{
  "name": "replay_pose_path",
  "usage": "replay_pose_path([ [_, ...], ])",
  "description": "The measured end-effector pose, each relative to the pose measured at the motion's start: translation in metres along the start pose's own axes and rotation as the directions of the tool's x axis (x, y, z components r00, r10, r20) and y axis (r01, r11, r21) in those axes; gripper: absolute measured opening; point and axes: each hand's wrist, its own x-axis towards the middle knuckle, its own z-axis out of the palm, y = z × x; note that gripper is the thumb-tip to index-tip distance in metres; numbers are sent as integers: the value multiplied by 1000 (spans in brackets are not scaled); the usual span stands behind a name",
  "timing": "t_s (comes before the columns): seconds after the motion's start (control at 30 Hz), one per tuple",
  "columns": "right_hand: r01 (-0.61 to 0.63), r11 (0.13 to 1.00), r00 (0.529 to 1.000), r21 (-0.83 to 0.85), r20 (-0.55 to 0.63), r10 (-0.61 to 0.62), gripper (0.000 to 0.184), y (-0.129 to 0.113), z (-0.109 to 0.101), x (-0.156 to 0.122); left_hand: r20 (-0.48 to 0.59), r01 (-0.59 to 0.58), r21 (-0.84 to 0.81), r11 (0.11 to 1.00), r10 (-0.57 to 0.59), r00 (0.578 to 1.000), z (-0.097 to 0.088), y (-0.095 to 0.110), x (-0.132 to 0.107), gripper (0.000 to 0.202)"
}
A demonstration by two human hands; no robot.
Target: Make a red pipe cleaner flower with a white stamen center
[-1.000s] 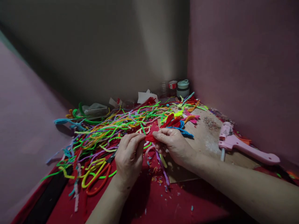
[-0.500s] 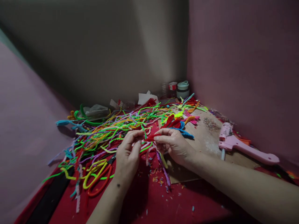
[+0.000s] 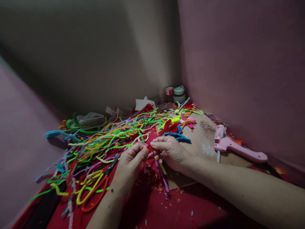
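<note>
My left hand (image 3: 132,159) and my right hand (image 3: 168,152) meet over the red cloth (image 3: 152,206). Both pinch a small red pipe-cleaner piece (image 3: 149,147) between thumb and fingertips; most of it is hidden by the fingers. A big heap of coloured pipe cleaners (image 3: 114,133) spreads behind and left of the hands. Red and blue pipe-cleaner pieces (image 3: 173,128) lie just beyond my right hand on a brown board (image 3: 202,143).
A pink glue gun (image 3: 234,148) lies at the right on the board. Scissors with orange and yellow handles (image 3: 92,190) rest left of my left wrist. Small jars (image 3: 178,93) stand in the far corner. Walls close in behind and on the right.
The hands have come closer together, the left fingers now closed on the red piece beside the right fingertips. The view has shifted slightly to the right.
</note>
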Motion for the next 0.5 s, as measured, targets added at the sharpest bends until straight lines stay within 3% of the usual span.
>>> replay_pose_path([
  [0.13, 43, 999, 999, -22, -11, -43, 19, -2, -1, 1, 45, 76, -51, 996, -74, 996, 0, 5, -1, 22],
  [0.2, 54, 998, 998, -14, -29, -55, 19, -5, -2, 1, 8, 81, -96, 992, -81, 997, -4, 7, 0, 19],
  [0.33, 64, 998, 989, 18, -133, -61, 17, -11, -4, 2, -273, -77, -213, 974, 17, 962, -19, 7, 8, 17],
  [0.4, 71, 997, 982, 19, -175, -66, 16, -11, -5, 3, -363, -72, -156, 985, 10, 932, -26, 5, 12, 19],
  [0.5, 36, 999, 982, 5, -188, -35, 14, -8, -6, 3, -367, -30, 49, 998, 46, 929, -27, 4, 13, 19],
])
